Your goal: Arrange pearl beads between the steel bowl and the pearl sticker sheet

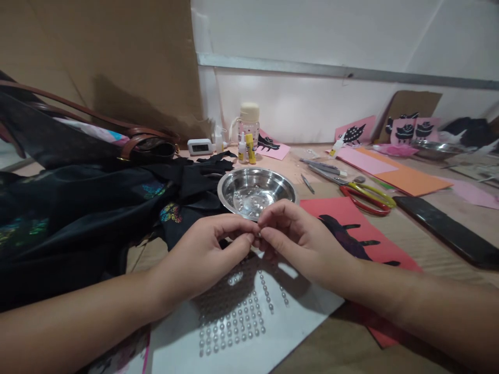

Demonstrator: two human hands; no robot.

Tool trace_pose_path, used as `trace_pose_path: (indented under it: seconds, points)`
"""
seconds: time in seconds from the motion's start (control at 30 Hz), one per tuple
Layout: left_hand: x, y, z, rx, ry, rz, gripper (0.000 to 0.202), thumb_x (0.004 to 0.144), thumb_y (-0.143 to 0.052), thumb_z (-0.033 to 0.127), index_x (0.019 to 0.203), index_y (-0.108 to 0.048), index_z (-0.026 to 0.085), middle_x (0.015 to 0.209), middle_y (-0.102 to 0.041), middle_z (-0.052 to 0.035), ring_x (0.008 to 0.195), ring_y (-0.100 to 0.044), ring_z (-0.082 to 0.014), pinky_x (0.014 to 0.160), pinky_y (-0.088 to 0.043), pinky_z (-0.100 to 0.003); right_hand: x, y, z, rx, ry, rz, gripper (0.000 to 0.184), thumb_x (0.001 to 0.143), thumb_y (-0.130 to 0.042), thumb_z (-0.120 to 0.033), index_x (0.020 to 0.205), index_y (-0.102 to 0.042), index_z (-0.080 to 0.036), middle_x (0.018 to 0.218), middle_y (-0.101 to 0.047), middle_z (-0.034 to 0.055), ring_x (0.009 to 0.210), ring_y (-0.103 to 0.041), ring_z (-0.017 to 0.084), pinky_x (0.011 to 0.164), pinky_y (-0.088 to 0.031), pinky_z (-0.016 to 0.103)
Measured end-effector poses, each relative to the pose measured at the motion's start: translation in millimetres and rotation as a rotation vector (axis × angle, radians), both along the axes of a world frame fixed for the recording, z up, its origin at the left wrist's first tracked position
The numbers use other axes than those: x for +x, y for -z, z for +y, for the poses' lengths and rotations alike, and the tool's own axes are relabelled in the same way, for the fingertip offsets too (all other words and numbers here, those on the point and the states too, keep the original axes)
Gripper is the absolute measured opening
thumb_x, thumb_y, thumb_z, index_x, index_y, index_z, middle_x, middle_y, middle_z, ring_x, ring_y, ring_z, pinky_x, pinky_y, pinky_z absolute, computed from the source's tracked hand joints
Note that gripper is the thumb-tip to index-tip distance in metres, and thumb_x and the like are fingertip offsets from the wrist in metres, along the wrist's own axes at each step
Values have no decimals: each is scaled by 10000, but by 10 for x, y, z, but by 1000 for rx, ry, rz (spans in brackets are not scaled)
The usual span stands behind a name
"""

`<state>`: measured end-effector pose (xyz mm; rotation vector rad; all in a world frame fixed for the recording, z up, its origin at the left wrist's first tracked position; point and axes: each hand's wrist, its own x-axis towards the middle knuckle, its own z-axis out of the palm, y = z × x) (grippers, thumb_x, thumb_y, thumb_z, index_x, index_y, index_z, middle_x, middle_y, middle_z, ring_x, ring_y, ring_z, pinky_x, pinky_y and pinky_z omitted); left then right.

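Observation:
My left hand (pixel 218 241) and my right hand (pixel 298 234) meet fingertip to fingertip in the middle of the view. Both are closed in a pinch; whatever lies between the fingertips is too small to make out. Under them lies a white sheet (pixel 175 337) with rows of stick-on pearls (pixel 232 324). Just behind the fingers stands a steel bowl (pixel 288 182) with small shiny bits inside. Partly hidden by my right arm, red paper (pixel 385 244) carries a black cut-out shape (pixel 343 236) with thin legs.
Black fabric (pixel 78 218) heaps at the left beside a bag (pixel 47 130). Glue bottles (pixel 242 148) and a jar (pixel 249 124) stand behind the bowl. To the right are scissors (pixel 364 200), a black phone (pixel 448 228), tweezers (pixel 307 183) and orange paper (pixel 413 174).

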<state>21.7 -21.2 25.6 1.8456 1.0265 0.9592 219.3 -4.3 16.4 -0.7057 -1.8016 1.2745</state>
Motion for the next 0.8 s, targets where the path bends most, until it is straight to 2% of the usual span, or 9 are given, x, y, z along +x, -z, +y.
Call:
trace_pose_path:
  seconds: [0.1,0.33,0.8]
  points:
    - [8,-6,-11,-10,5,-15,179,879,-596,204,935,-766,209,895,-771,10,839,-697,-144,768,-520,-220,-3,5,-3,-15,18,-6,27,977,-558,-212,987,-535,-221,772,-593,-41,684,-576,95,595,-494,231]
    - [17,15,54,-156,-13,-60,160,874,-679,329,916,-755,194,883,-777,-4,845,-705,-162,750,-531,-226,1,10,8,-9,31,-32,28,985,-556,-242,993,-537,-223,793,-590,-31,698,-592,105,602,-507,248]
    - [5,12,40,-152,-6,-14,149,882,-637,280,829,-732,178,800,-752,10,758,-670,-133,676,-494,-196,-9,12,-7,-18,-14,-30,28,984,-545,-218,1010,-533,-219,806,-610,-24,722,-602,106,622,-501,247]
